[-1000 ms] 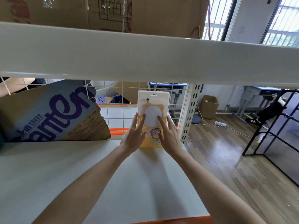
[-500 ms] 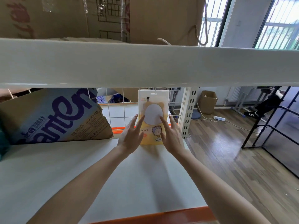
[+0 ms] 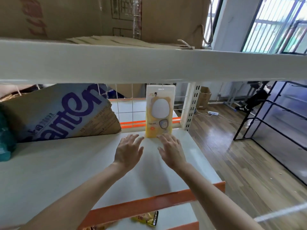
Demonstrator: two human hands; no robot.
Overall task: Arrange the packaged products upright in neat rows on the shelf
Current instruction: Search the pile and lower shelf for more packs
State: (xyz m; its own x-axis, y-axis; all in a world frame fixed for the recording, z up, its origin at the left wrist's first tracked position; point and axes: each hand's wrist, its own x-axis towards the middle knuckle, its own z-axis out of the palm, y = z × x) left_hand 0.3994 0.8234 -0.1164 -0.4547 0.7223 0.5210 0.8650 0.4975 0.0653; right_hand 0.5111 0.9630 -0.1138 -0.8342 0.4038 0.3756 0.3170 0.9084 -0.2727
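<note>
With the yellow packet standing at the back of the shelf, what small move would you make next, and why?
Probably reach down for the yellow packet on the lower shelf: the standing packet is upright against the wire grid, and both the left hand and right hand are open and empty.

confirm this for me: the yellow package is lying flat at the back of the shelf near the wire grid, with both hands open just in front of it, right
Not quite. The head view shows the yellow package standing upright, not lying flat. The rest holds: it is at the back of the shelf near the wire grid, and the left hand and right hand are open just in front of it.
</note>
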